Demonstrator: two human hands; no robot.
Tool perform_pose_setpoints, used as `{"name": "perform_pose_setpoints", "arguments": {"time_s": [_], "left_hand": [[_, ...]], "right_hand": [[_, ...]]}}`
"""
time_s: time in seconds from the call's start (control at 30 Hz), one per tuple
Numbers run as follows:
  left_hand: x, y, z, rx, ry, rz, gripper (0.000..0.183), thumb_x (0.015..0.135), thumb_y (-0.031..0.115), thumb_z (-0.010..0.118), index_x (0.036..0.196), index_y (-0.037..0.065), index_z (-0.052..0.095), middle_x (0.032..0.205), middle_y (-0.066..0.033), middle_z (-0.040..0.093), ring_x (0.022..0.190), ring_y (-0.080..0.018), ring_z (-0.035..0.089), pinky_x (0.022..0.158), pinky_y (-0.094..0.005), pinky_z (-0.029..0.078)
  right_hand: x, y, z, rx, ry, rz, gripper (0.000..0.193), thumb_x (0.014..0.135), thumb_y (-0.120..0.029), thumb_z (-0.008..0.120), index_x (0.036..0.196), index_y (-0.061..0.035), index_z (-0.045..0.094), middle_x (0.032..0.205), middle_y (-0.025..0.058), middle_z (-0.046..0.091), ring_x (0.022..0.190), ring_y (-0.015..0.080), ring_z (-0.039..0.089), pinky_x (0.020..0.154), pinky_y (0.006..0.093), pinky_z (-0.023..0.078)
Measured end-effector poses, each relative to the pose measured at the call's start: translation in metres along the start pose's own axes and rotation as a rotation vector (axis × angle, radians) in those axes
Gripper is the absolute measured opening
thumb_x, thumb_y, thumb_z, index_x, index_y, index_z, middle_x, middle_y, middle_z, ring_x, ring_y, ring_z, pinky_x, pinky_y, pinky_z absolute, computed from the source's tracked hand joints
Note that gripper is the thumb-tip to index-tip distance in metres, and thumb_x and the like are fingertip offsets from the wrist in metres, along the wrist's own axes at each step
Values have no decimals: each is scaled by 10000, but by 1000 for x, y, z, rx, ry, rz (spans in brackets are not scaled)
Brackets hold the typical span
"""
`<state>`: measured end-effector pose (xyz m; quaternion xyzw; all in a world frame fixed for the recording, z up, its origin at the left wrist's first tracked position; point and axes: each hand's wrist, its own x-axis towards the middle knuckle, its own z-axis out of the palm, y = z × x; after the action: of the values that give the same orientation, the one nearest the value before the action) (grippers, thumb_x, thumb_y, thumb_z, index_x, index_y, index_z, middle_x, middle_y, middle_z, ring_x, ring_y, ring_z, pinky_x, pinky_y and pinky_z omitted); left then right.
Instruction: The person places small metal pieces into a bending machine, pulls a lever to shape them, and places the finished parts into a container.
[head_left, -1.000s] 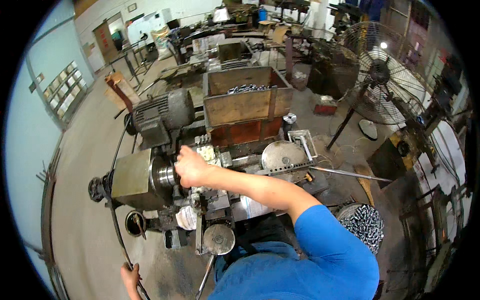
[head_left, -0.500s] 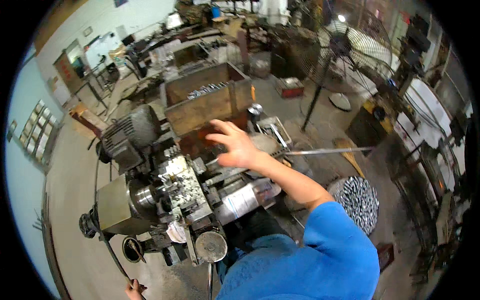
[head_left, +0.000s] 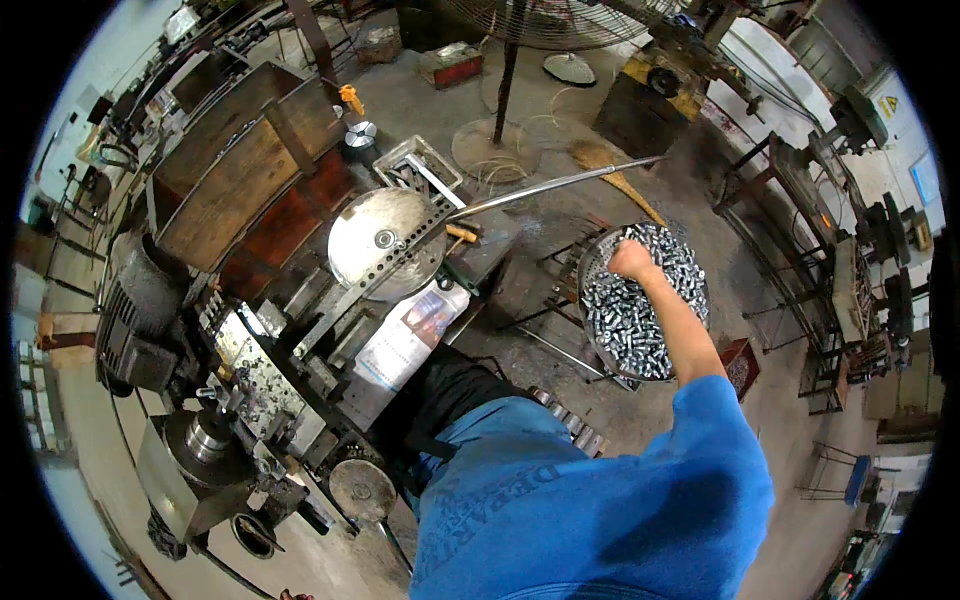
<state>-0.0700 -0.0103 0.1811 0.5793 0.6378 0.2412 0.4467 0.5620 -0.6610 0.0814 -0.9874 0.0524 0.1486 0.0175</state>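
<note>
Under right hand [head_left: 632,260]: metal parts [head_left: 640,310]

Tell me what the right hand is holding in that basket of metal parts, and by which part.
Cannot be told. The right hand is closed among the small metal parts in the round basket, hiding any grasp.

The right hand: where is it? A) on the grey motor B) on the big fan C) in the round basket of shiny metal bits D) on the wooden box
C: the right hand is closed down among the shiny metal pieces in the round basket, far from the lathe.
</note>
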Motion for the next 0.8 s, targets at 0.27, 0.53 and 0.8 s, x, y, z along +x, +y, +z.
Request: {"name": "perform_pose_setpoints", "arguments": {"time_s": [0.27, 0.53, 0.8], "left_hand": [[1, 4, -3, 16, 19, 36, 312, 824, 212, 634, 980, -56, 602, 723, -182, 619, 643, -270, 601, 589, -375, 510], [-1, 4, -3, 45, 20, 36, 307, 830, 211, 625, 982, -54, 604, 745, -190, 626, 664, -282, 608, 599, -382, 509], [7, -14, -28, 325, 104, 139, 302, 836, 210, 615, 984, -52, 607, 767, -199, 633, 684, -294, 616, 610, -389, 508]], "right_hand": [[11, -36, 61, 30, -125, 47, 390, 683, -313, 605, 940, -22, 642, 1074, 188, 597, 1010, 302, 576, 876, 350, 463], [3, -32, 63, -26, -90, -18, 398, 674, -291, 626, 964, -18, 635, 1095, 215, 575, 1013, 312, 573, 873, 349, 464], [-10, -49, 13, -75, -104, -89, 380, 648, -286, 614, 927, -29, 643, 1019, 194, 617, 936, 303, 608, 826, 356, 486]]}}
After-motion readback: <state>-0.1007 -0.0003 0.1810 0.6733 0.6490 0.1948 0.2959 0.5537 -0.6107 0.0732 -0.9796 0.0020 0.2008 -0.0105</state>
